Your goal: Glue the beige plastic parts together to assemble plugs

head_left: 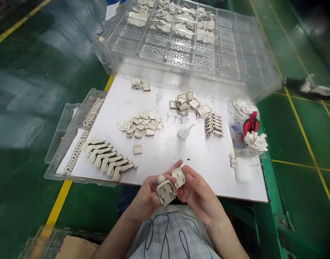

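Note:
Close to my body, at the table's front edge, my left hand (150,196) is closed around a beige plastic part (165,193) with slots and a rounded knob on top. Beside it, my right hand (195,187) pinches a smaller beige plastic cover (179,177), its ribbed inner side facing up. The two pieces are near each other; whether they touch I cannot tell. A loose pile of small beige covers (143,124) lies beyond my hands. One single beige cover (138,149) rests apart, nearer to me. To the left, larger angled beige parts (108,158) are lined up in an overlapping row.
A large clear compartment tray (178,68) with beige parts stands at the back. A white dropper bottle (183,133) sits mid-table. Stacked beige parts (213,126), red-handled tool (251,124) and crumpled tissue (256,142) lie right. Clear trays (57,169) hold rows at left.

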Demonstrator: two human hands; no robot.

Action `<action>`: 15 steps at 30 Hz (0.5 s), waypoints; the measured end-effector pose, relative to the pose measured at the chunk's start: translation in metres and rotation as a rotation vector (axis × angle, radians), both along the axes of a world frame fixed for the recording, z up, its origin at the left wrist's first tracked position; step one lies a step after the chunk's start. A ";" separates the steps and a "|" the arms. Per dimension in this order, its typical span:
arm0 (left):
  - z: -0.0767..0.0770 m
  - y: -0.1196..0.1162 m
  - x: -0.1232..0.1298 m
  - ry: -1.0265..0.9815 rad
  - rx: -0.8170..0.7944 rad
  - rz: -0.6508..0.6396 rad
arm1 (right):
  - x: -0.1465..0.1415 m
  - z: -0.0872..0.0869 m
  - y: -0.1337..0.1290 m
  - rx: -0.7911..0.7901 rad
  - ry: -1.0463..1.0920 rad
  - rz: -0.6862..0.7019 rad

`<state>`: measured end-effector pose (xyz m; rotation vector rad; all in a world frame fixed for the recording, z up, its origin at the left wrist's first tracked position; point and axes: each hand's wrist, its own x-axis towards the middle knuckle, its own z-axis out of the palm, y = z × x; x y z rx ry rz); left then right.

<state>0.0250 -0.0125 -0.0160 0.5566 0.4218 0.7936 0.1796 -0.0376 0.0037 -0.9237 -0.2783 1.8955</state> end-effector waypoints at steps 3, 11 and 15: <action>-0.001 0.001 -0.004 0.030 0.030 0.003 | 0.005 -0.003 0.002 -0.044 0.109 0.072; 0.006 0.016 -0.015 0.083 0.235 -0.105 | 0.004 -0.005 0.001 -0.058 0.344 0.194; 0.005 0.024 -0.021 0.076 0.367 -0.176 | 0.004 -0.006 0.000 -0.043 0.401 0.259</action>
